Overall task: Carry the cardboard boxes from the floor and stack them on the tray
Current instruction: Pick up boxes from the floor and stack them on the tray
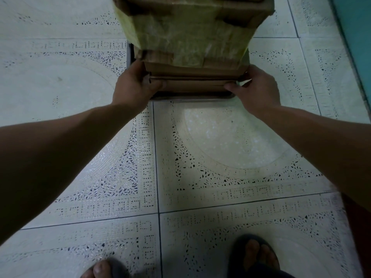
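Note:
A stack of cardboard boxes stands on a dark metal tray lying on the tiled floor ahead of me. The big upper box is wrapped in yellowish tape and fills the top of the view. Under it lies a flat brown box. My left hand grips this flat box at its left front corner, thumb on the front face. My right hand grips its right front corner the same way. The tray's far side is hidden behind the stack.
Patterned pale floor tiles spread all around. A teal wall or door edge runs down the far right. My two feet in dark sandals stand at the bottom edge, well back from the tray.

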